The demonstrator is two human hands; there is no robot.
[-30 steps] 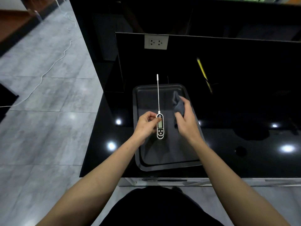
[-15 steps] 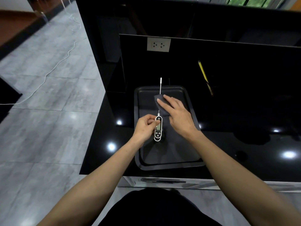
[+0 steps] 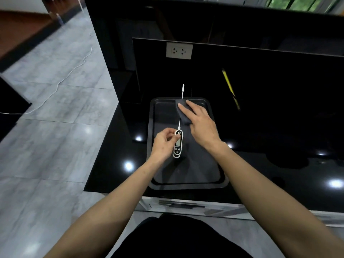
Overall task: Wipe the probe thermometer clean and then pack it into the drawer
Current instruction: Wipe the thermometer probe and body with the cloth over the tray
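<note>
The probe thermometer [image 3: 178, 144] has a white-and-black body with a small display and a long thin metal probe pointing away from me. My left hand [image 3: 163, 143] pinches the body from the left, above a dark baking tray [image 3: 151, 146]. My right hand [image 3: 200, 122] presses a dark grey cloth [image 3: 183, 111] around the middle of the probe, near the tray's far edge. The white probe tip [image 3: 183, 88] sticks out beyond the cloth. The cloth hides the probe's middle.
The tray sits on a glossy black countertop [image 3: 279, 164]. A yellow pencil-like stick [image 3: 229, 88] lies on the counter to the right. A white wall socket [image 3: 179, 51] is on the black back panel. A drawer front [image 3: 186, 205] shows under the counter edge. Grey tiled floor lies left.
My right hand brought the cloth onto the probe and slid it along the probe away from me, toward the tip. My left hand kept its hold on the thermometer body.
</note>
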